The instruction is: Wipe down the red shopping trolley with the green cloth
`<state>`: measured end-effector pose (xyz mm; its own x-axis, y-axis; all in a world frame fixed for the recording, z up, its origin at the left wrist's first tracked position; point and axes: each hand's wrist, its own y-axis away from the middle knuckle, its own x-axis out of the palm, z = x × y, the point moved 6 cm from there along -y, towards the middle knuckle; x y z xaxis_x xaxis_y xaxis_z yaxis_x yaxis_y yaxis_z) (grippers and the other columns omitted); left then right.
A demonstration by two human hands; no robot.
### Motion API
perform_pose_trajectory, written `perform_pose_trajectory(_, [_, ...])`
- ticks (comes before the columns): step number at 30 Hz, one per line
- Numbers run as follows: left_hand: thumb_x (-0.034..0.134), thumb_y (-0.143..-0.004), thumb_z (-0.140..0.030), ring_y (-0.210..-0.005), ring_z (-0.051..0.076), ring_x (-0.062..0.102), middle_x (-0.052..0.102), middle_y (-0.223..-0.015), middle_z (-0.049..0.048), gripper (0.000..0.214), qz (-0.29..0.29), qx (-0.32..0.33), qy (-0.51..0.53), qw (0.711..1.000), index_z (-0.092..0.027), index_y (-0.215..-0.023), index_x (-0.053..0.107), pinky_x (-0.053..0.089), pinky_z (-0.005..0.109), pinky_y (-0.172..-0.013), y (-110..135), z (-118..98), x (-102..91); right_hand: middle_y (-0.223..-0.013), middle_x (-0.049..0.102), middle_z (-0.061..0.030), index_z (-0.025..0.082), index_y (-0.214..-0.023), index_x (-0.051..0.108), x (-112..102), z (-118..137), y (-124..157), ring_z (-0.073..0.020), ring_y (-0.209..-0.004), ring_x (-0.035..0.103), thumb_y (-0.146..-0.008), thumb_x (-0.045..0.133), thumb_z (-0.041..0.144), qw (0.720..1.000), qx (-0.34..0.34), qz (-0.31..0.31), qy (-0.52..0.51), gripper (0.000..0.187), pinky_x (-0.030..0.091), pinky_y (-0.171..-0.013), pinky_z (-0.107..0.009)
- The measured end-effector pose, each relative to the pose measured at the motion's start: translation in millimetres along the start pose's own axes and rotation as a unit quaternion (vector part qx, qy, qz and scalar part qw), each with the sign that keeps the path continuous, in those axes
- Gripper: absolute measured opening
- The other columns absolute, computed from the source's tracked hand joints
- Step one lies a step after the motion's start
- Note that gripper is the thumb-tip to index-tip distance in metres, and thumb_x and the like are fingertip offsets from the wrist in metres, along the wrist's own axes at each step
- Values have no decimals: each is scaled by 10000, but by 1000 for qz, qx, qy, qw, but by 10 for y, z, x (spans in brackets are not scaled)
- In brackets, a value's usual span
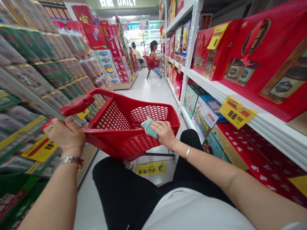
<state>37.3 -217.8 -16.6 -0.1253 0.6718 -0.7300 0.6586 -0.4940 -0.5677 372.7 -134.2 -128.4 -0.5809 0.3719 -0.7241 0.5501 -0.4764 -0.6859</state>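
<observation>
A red plastic shopping cart (115, 140) stands crosswise before my knees, its perforated basket reaching to the right. My left hand (66, 132) is wrapped round the cart's red handle (78, 103) at the left; a watch is on that wrist. My right hand (165, 132) grips a folded light-green cloth (150, 127) with a whitish edge. The cloth lies against the upper rim of the basket's near side. A bracelet circles the right wrist. What the basket holds, if anything, is mostly hidden by its near wall.
Shelves of red gift boxes (266, 54) rise close on the right, with yellow price tags (236, 111). Stacked bottled drinks (48, 73) crowd the left. Down the aisle (141, 86), a person (154, 52) sits by another red cart (151, 64). A yellow floor sign (151, 168) lies below.
</observation>
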Motion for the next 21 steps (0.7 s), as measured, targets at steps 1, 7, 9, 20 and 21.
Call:
perform_pose_trajectory(1, [148,-857,-384,-1159,522,505,550,-1145,411,656,-2,-1,-3,1000,104,-1155,470,378,668,-976,4,2,-3,-1339,680,-53,233,-1261,681,-28,-55,60,-228,-1221,544,-902,504,63,1000,2,-5,7,435,357,-951,-393])
perform_pose_trajectory(7, [166,-840,-406,-1162,524,509,562,-1128,408,680,-19,0,-8,1000,110,-1141,490,388,651,-989,40,13,-13,-1318,694,-72,226,-1283,666,-171,-400,399,-239,-1244,539,-896,490,37,999,16,-27,30,465,352,-983,-417])
perform_pose_trajectory(9, [159,-837,-411,-1156,532,512,562,-1121,416,686,-20,4,-9,1000,109,-1133,493,392,652,-983,45,13,-20,-1312,697,-79,223,-1281,667,-222,-543,508,-243,-1242,541,-896,491,43,998,29,-31,36,460,359,-985,-419])
perform_pose_trajectory(20, [233,-840,-504,-1103,510,547,607,-1052,335,470,-37,31,39,998,-126,-992,466,383,671,-960,164,23,-110,-1267,714,-84,214,-1288,669,-460,-913,692,-261,-1162,565,-807,489,34,990,131,-44,38,545,358,-982,-424])
perform_pose_trajectory(21, [231,-844,-508,-1091,496,553,608,-1038,322,445,-43,28,40,998,-148,-971,458,382,667,-958,191,28,-120,-1270,712,-88,205,-1284,670,-462,-841,631,-261,-1161,566,-813,491,40,991,126,-48,27,531,359,-985,-425])
